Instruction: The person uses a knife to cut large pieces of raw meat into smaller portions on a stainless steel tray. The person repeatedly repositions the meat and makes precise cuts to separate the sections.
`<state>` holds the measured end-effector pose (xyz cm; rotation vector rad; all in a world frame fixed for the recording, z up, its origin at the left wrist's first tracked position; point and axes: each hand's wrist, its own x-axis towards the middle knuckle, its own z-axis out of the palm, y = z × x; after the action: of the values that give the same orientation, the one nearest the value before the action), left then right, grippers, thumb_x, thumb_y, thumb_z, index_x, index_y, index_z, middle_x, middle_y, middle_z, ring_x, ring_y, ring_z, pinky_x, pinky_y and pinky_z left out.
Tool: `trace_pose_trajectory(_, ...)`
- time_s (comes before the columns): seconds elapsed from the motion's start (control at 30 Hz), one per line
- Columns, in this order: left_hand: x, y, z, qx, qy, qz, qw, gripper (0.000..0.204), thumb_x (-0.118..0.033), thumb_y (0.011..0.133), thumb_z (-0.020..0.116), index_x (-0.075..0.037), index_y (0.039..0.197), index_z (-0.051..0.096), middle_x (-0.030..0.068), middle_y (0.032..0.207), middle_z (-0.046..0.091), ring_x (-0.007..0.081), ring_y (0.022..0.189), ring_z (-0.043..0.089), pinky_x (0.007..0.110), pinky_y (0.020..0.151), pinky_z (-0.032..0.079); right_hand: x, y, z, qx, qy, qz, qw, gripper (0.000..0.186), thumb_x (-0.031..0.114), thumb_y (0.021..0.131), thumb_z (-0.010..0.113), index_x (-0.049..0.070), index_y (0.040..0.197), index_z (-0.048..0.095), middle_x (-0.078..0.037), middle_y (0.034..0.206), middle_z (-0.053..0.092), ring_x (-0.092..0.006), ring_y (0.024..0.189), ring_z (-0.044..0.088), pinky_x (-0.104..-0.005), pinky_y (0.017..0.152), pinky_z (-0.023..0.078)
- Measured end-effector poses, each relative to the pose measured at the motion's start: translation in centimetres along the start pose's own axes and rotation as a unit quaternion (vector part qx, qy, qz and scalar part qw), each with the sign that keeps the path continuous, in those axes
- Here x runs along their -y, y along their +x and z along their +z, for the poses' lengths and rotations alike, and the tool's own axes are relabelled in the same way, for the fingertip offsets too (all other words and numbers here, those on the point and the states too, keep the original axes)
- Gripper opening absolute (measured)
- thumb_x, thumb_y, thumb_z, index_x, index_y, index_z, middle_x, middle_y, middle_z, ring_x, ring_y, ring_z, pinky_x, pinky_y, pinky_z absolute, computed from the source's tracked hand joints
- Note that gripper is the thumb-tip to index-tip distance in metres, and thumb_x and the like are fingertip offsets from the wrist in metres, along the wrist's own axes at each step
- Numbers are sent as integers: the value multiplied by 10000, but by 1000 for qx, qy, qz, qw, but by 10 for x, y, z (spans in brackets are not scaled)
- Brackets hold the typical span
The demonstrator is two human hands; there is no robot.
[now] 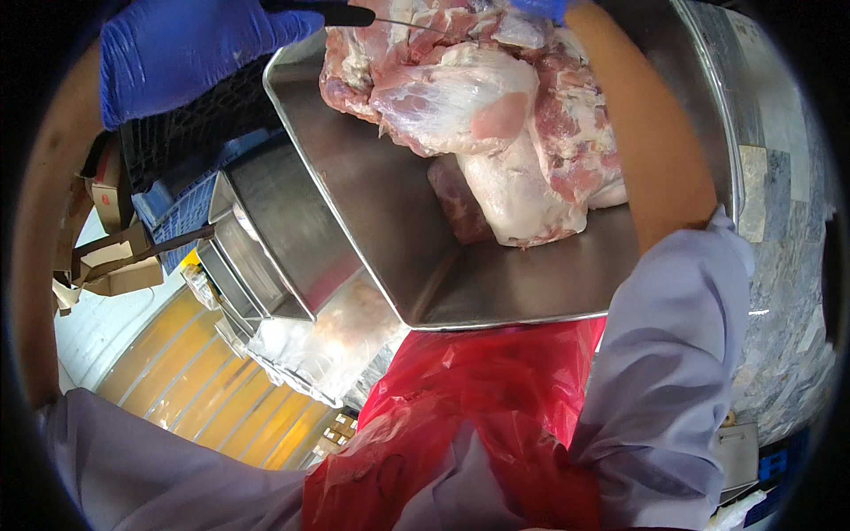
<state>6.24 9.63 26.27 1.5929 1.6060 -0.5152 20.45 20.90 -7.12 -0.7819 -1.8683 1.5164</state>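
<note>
My left hand (195,57), in a blue glove, grips the black handle of a knife (347,14), whose thin blade points right over the meat. My right hand (544,9), also blue-gloved, is at the top edge by the meat, its fingers mostly out of sight. Large pieces of raw meat (456,97) with white fat lie heaped in a deep steel bin (354,230) in front of me. A red plastic apron (478,372) covers my front below the bin.
Left of the bin are a black crate (168,133), a blue crate (186,212), steel trays (266,239), cardboard boxes (115,265) and a clear plastic bag (328,345). Beyond them is an orange strip curtain (195,380). A grey marbled surface (779,248) is at the right.
</note>
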Motion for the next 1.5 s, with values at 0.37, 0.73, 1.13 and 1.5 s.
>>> trace_pose_trajectory(0.37, -16, 5, 66, -171, 299, 0, 939, 359, -260, 907, 604, -240, 1265, 599, 161, 786, 638, 311, 632, 610, 390, 596, 489, 23, 18, -22, 190, -146, 98, 966, 516, 541, 848, 612, 36, 849, 716, -106, 734, 687, -239, 702, 657, -372, 700, 503)
trace_pose_trajectory(0.73, 37, -30, 171, -281, 292, -71, 912, 466, -328, 897, 603, -389, 1346, 497, 91, 654, 540, 276, 503, 556, 405, 459, 441, 42, 26, -8, 228, -299, 100, 921, 843, 749, 790, 450, -12, 1080, 671, -242, 1131, 635, -384, 1093, 590, -434, 959, 436)
trace_pose_trajectory(1.13, 43, 15, 209, -302, 142, -40, 942, 497, -308, 900, 581, -389, 1372, 452, 85, 784, 626, 291, 604, 633, 419, 521, 509, 94, 33, 0, 244, -496, 155, 819, 703, 637, 840, 456, 58, 1200, 626, -168, 1280, 578, -326, 1156, 576, -422, 968, 451)
trace_pose_trajectory(1.5, 39, -70, 99, -251, 209, -48, 944, 441, -243, 845, 678, -334, 1267, 587, 119, 751, 626, 313, 648, 601, 390, 580, 481, 60, -68, -33, -38, -56, 172, 983, 340, 250, 854, 670, 15, 1092, 611, -117, 958, 667, -193, 797, 640, -347, 708, 521)
